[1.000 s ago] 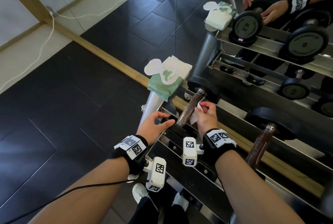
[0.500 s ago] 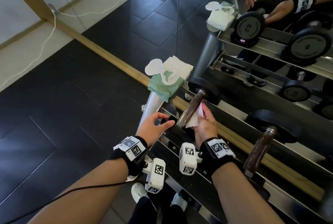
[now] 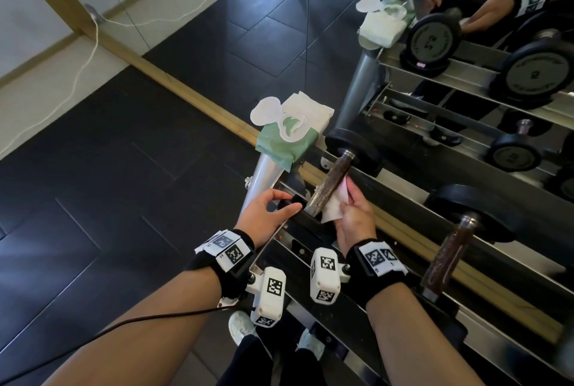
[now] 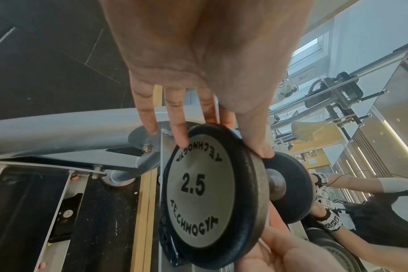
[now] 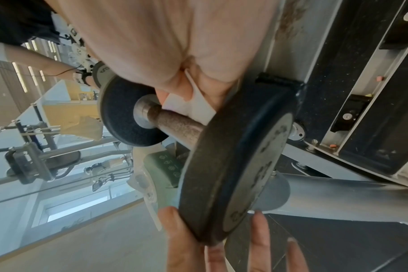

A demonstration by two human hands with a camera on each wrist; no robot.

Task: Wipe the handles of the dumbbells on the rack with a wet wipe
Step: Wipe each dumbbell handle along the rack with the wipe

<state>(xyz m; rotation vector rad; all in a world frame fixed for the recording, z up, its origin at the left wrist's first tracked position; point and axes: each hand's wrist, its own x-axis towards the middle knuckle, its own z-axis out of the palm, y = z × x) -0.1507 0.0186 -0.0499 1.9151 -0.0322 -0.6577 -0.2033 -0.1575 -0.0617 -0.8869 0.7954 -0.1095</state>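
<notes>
A 2.5 dumbbell lies on the rack's (image 3: pixel 313 249) top tier, its rough metal handle (image 3: pixel 329 185) running away from me. My left hand (image 3: pixel 279 202) grips the near plate (image 4: pixel 205 185) by its rim, thumb (image 4: pixel 256 143) on one side and fingers (image 4: pixel 179 136) on the other. My right hand (image 3: pixel 351 199) pinches a white wet wipe (image 3: pixel 334 204) and presses it against the right side of the handle (image 5: pixel 179 127). The wipe (image 5: pixel 193 103) sits between both plates. A second dumbbell (image 3: pixel 447 255) lies further right, untouched.
An open green pack of wipes (image 3: pixel 289 137) sits on the rack's left post, just beyond the far plate (image 3: pixel 354 149). A mirror behind the rack repeats the dumbbells and my hands at upper right. Dark floor tiles (image 3: pixel 124 168) lie to the left.
My right hand has turned at the wrist and the wipe now lies flatter along the handle's right side. My left hand has kept its hold on the near plate.
</notes>
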